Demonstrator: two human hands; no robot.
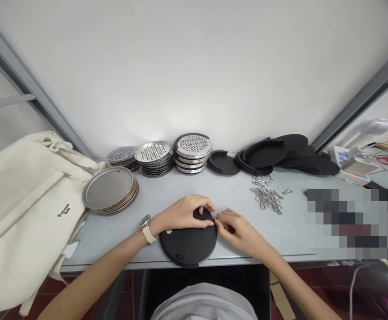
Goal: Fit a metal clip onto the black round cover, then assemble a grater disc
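Note:
A round black disc point(189, 244) lies at the table's front edge, slightly over it. My left hand point(190, 213), a watch on its wrist, rests across the top of the disc with thumb and fingers closed at its right rim. At that same rim my right hand point(232, 226) pinches a small metal clip point(213, 216), mostly hidden by the fingers. The clip seems to meet the disc's edge; whether it passes through a hole I cannot tell. Similar silver snap clips point(267, 198) lie in a loose pile to the right.
Along the wall stand stacks of metal grater discs point(154, 153), a taller stack with a perforated disc point(194, 146) on top, and black discs point(267, 153). Grey round plates point(109, 189) are stacked at left beside a cream bag point(30, 213). A white power strip point(350, 166) sits at right.

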